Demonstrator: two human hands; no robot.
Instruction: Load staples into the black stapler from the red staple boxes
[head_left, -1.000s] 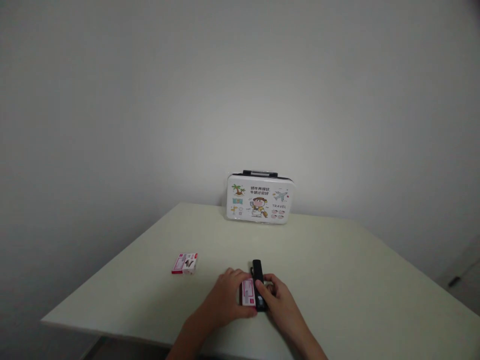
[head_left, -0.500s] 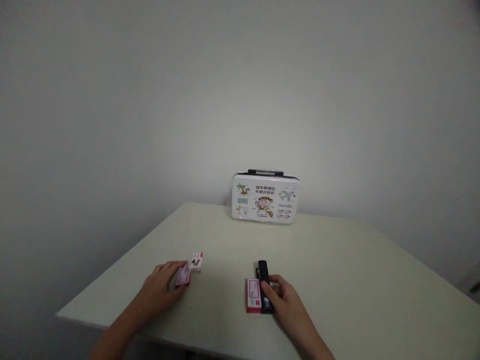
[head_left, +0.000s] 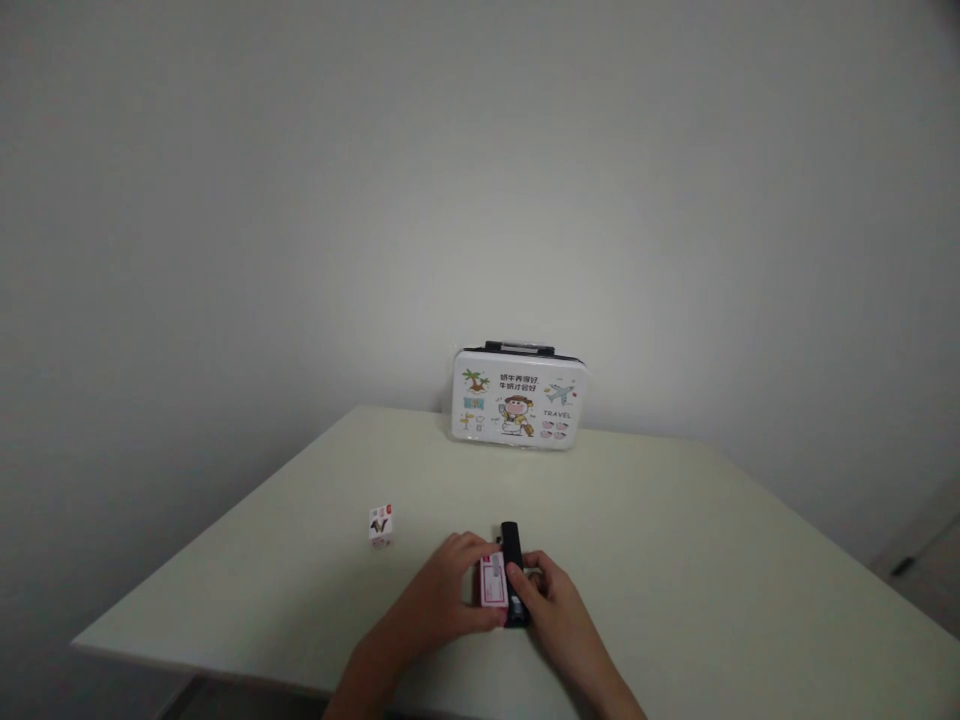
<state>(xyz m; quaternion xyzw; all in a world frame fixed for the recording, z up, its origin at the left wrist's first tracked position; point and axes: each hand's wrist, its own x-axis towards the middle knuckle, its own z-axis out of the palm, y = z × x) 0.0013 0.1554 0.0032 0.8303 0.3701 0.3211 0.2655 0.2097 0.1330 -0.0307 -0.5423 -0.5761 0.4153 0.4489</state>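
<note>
My left hand [head_left: 442,592] grips a small pink-and-white box [head_left: 493,581] between thumb and fingers, at the left side of a black stapler [head_left: 511,548]. Some pink shows just under that box, where the similar box seen earlier lay; most of that lower box is hidden. My right hand [head_left: 553,603] is closed around the stapler from the right, thumb on top, the stapler lying lengthwise on the table. Further left, a small white box [head_left: 381,524] with a dark picture and red corner sits by itself.
A white case [head_left: 517,400] with cartoon prints and a black handle stands upright at the back of the pale table [head_left: 637,520], near the grey wall [head_left: 480,200]. The table's front edge runs below my forearms.
My left hand has carried the pink-and-white box rightward, from beside the white box to the stapler. My right hand keeps its hold on the stapler. The view has shifted slightly.
</note>
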